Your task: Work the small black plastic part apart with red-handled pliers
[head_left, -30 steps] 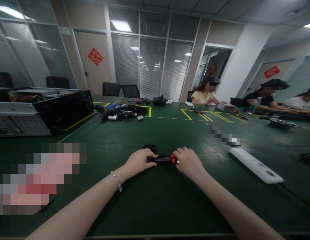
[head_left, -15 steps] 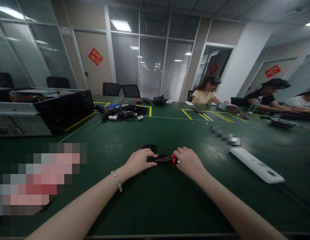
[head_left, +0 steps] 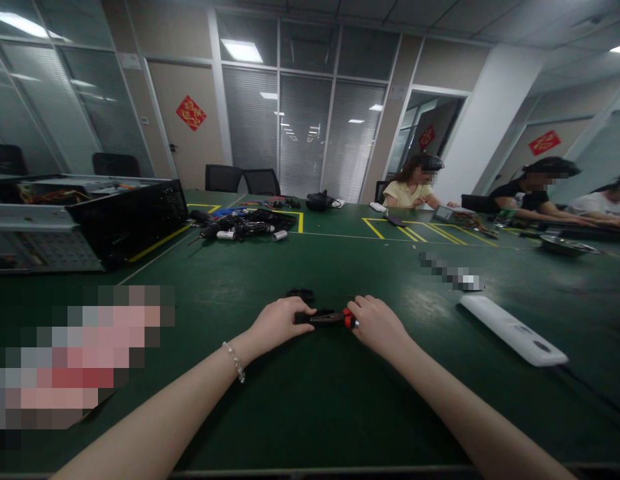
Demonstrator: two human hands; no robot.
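Note:
Low over the green table (head_left: 300, 400), my right hand (head_left: 379, 321) is closed around the red handles of a pair of pliers (head_left: 335, 319). The dark jaws point left, toward a small black part (head_left: 303, 319) pinched between thumb and fingers of my left hand (head_left: 280, 321). The jaws meet or overlap that part; I cannot tell whether they grip it. Just beyond my left hand lies another small black piece (head_left: 301, 293).
An open computer case (head_left: 130, 223) stands at the left. Tools and cables (head_left: 245, 223) lie in a pile behind my hands. At the right are a white power strip (head_left: 513, 330) and a metal bowl (head_left: 567, 246). Several people sit at the far right, one in a yellow top (head_left: 405, 192).

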